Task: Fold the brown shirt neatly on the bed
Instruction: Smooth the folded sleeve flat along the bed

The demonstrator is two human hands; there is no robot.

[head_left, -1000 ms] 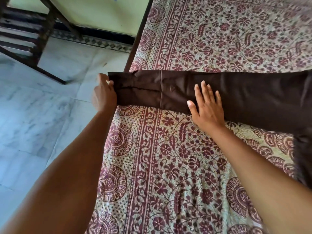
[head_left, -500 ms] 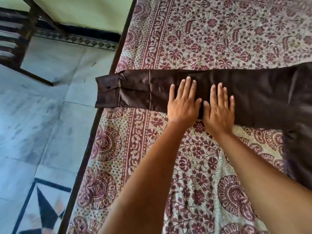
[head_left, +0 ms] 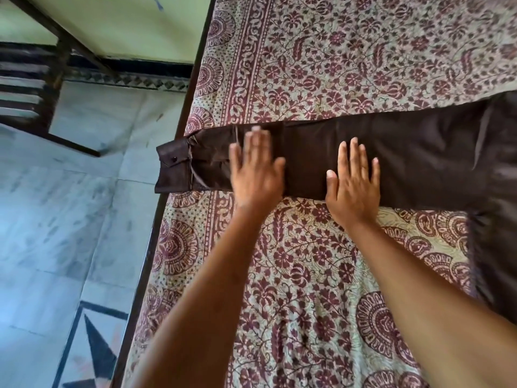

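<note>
Both palms flat, fingers spread, gripping nothing: left hand (head_left: pixel 256 169) and right hand (head_left: pixel 353 180) press the brown shirt (head_left: pixel 419 161) sleeve; cuff (head_left: pixel 172 169) overhangs the bed (head_left: pixel 307 275) left edge

Pretty clearly a bedroom in someone's home. There's a bed with a maroon floral block-print bedsheet (head_left: pixel 321 68), a pale marble tiled floor (head_left: pixel 70 219), and pale green painted walls (head_left: pixel 126 26).

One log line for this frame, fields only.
stage: smoothing sleeve | left hand: flat on brown shirt | right hand: flat on sleeve | cuff: overhanging bed edge
</note>
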